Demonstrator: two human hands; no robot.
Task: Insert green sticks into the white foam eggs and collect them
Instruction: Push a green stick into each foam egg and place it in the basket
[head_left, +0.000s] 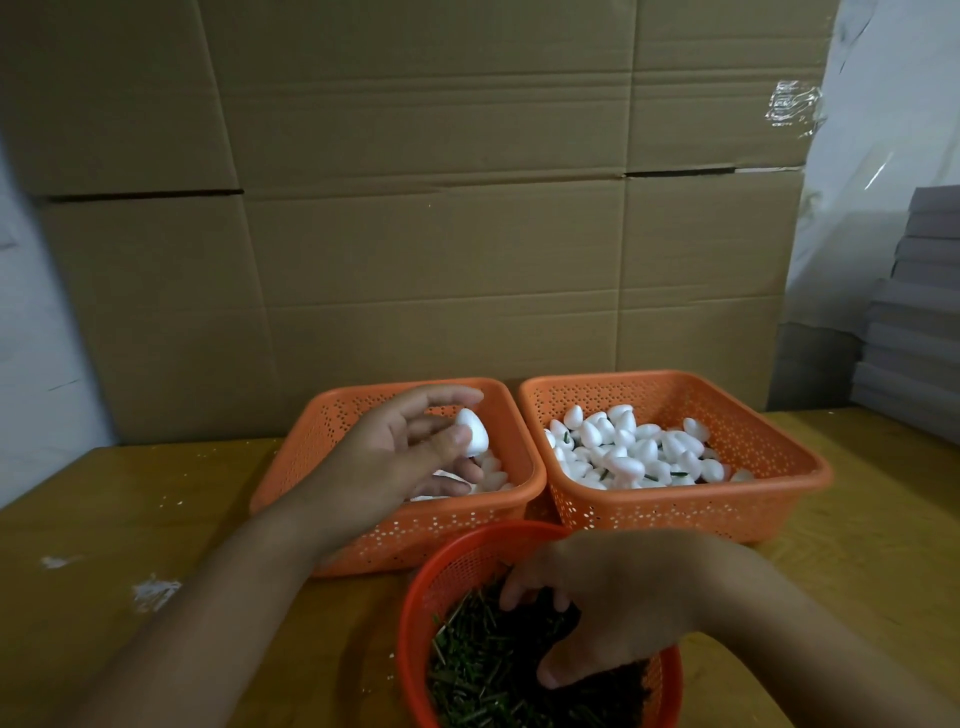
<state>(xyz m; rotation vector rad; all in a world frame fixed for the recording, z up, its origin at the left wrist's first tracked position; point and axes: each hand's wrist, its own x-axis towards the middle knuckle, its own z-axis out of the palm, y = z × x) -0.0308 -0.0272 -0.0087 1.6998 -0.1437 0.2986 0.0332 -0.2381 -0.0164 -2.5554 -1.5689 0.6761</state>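
Observation:
My left hand (405, 457) hovers over the left orange basket (291, 467) and pinches one white foam egg (472, 432) between thumb and fingers. More plain eggs (491, 475) lie under it in that basket. My right hand (608, 597) reaches down into the round red basket (415, 613), fingers curled among the short green sticks (478, 670); whether it holds a stick is hidden. The right orange basket (675, 512) holds a heap of eggs with green sticks in them (634, 452).
All three baskets stand on a yellow wooden table (104, 545) with white foam crumbs (153, 592) at the left. A wall of flattened cardboard (441, 208) rises close behind. A stack of grey sheets (914, 322) sits at the right edge.

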